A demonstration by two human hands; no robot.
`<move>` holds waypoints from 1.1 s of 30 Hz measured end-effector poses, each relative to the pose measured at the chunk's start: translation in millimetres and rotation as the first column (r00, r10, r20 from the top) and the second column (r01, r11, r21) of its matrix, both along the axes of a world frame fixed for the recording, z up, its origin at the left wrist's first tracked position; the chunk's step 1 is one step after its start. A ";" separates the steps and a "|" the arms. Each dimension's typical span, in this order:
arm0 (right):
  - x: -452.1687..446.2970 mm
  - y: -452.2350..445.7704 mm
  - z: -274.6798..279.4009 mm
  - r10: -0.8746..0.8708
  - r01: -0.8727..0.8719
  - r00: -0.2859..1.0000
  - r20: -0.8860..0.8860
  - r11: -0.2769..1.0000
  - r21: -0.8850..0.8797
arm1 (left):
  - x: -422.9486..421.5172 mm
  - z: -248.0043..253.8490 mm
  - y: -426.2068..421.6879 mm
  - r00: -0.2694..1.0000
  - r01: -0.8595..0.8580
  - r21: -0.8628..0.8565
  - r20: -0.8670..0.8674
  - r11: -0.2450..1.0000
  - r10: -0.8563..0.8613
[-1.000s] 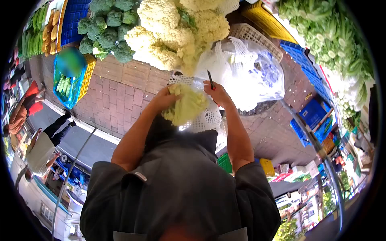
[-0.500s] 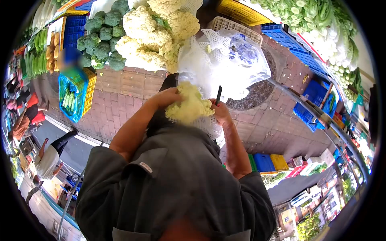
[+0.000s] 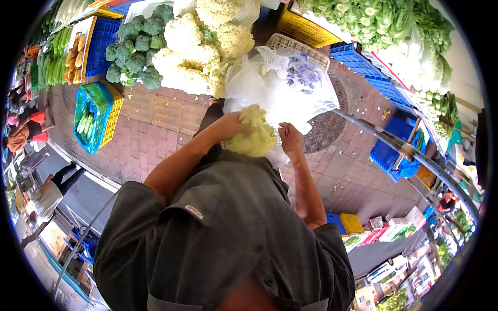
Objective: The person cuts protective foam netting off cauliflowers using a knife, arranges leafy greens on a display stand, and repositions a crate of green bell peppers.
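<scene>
My left hand (image 3: 231,126) is closed around the side of a pale yellow cauliflower (image 3: 253,133), held in front of my stomach. On the cauliflower's other side is my right hand (image 3: 291,140), its fingers curled in a fist a little apart from the head. Only a small dark bit of the knife shows at those fingers; the blade is not clearly visible now. White plastic bags and foam netting (image 3: 259,85) lie just beyond both hands, over a pale crate (image 3: 303,47).
Heaped cauliflowers (image 3: 189,49) and broccoli (image 3: 136,62) are ahead on the left. A yellow crate (image 3: 111,116) with a blue liner stands on the brick paving (image 3: 150,122). Leafy greens (image 3: 358,18) and blue crates (image 3: 363,67) line the right, near a metal pole (image 3: 384,137).
The cauliflower has turned and moved slightly right, upright in my left hand. My right hand has shifted right, away from it, and the knife's dark length no longer shows. The view has shifted slightly.
</scene>
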State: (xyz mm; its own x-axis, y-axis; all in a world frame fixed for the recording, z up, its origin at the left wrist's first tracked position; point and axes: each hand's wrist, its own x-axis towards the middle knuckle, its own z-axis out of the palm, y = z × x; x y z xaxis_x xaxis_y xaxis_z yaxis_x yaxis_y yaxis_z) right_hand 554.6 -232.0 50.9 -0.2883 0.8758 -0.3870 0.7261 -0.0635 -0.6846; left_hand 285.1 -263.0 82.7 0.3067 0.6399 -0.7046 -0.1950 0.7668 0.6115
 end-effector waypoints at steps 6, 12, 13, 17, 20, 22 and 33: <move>-11.1 30.1 41.0 0.296 -0.298 0.954 0.043 0.937 0.182 | 15.3 -18.4 19.5 0.858 0.316 0.197 -0.477 0.928 -0.191; -20.0 34.0 22.4 0.472 -0.475 0.863 0.182 0.879 -0.030 | 22.8 -2.9 19.9 0.781 0.397 0.198 -0.586 0.896 -0.217; -23.8 34.7 22.3 0.477 -0.473 0.857 0.194 0.878 -0.066 | 25.2 -3.4 18.0 0.786 0.394 0.210 -0.581 0.895 -0.210; -26.2 23.6 0.3 0.410 -0.409 0.891 0.194 0.911 -0.046 | 28.2 11.5 19.4 0.719 0.451 0.122 -0.637 0.884 -0.278; -29.3 12.7 0.7 0.322 -0.316 0.923 0.211 0.947 -0.063 | 31.4 15.3 14.1 0.716 0.447 0.133 -0.646 0.885 -0.264; -22.9 6.7 -4.2 0.323 -0.313 0.918 0.232 0.947 -0.080 | 36.5 14.2 11.2 0.694 0.449 0.175 -0.686 0.876 -0.219; 58.2 7.6 -56.0 -0.394 0.358 0.919 -0.027 0.859 -0.366 | 34.9 -16.6 20.9 0.951 0.223 0.270 -0.272 0.937 -0.148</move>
